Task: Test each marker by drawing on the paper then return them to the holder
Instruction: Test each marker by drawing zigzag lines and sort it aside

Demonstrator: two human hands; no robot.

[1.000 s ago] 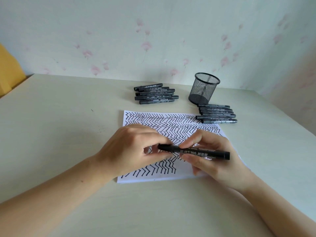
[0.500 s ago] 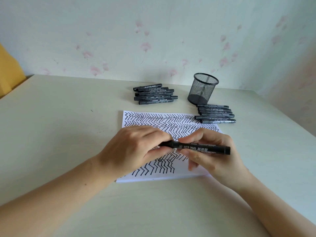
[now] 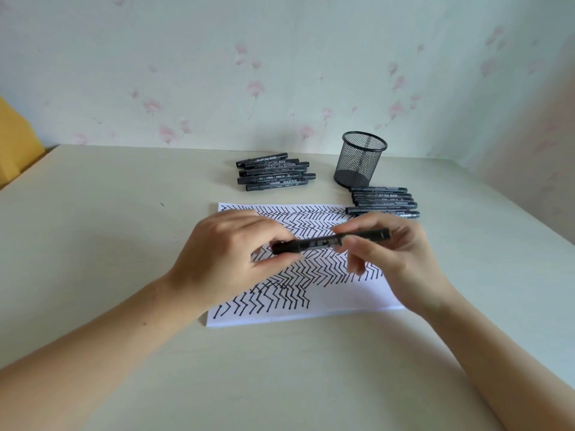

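Note:
Both hands hold one black marker (image 3: 323, 243) level above the paper (image 3: 298, 312). My left hand (image 3: 224, 259) pinches its left, cap end. My right hand (image 3: 395, 253) pinches the barrel near the right end. The white sheet is covered with rows of black zigzag strokes. Behind it stands a black mesh holder (image 3: 361, 163), with no marker showing inside. Several black markers lie in a pile (image 3: 273, 172) left of the holder, and several more lie in a row (image 3: 384, 202) in front of it.
The pale table (image 3: 93, 244) ends at a floral-papered wall behind and at its right edge near the wall corner. A yellow object (image 3: 15, 144) sits off the table's far left.
Both hands have lifted the marker slightly and tilted its right end up. The marker's left end now shows beyond my left fingers.

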